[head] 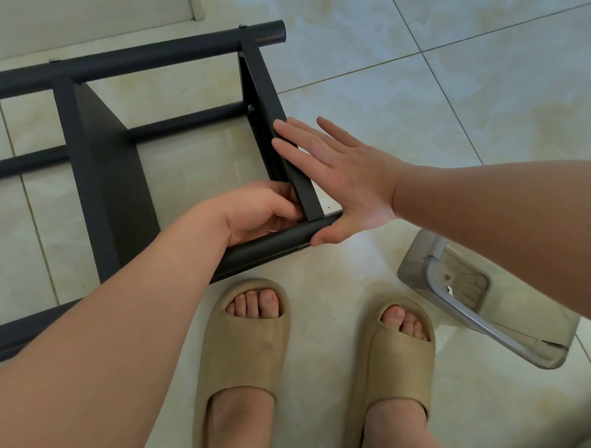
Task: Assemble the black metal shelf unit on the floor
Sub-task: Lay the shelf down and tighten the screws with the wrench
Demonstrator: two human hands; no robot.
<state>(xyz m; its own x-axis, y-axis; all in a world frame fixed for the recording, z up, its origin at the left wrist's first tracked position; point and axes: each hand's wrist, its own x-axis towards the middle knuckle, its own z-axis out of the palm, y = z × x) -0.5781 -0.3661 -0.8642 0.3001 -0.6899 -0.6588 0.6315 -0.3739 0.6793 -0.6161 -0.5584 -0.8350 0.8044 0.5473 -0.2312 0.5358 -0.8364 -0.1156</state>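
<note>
Floor [428, 94]: glossy pale tiles, white skirting at top left. Shelf unit [113, 168] lies on its side on it, left of centre, just ahead of two feet in tan slides [245, 340].

- Far tube [142, 56] and near tube [262, 249] run left to right. End panel [264, 87] spans between them at the right end, and a second panel sits further left.
- Left grip [260, 212]: at the corner where end panel meets near tube. Fingers are curled tight round the panel's inner edge, wrist over the tube. Can't tell if anything small is pinched in there.
- Right grip [340, 185]: flat and fully spread, holding nothing. Straight fingers press the end panel's outer face, thumb on the near tube's end.
- Clear, shiny object [487, 306] with a metal bar is on the floor at right, apart from the unit. Can't tell what it is.
</note>
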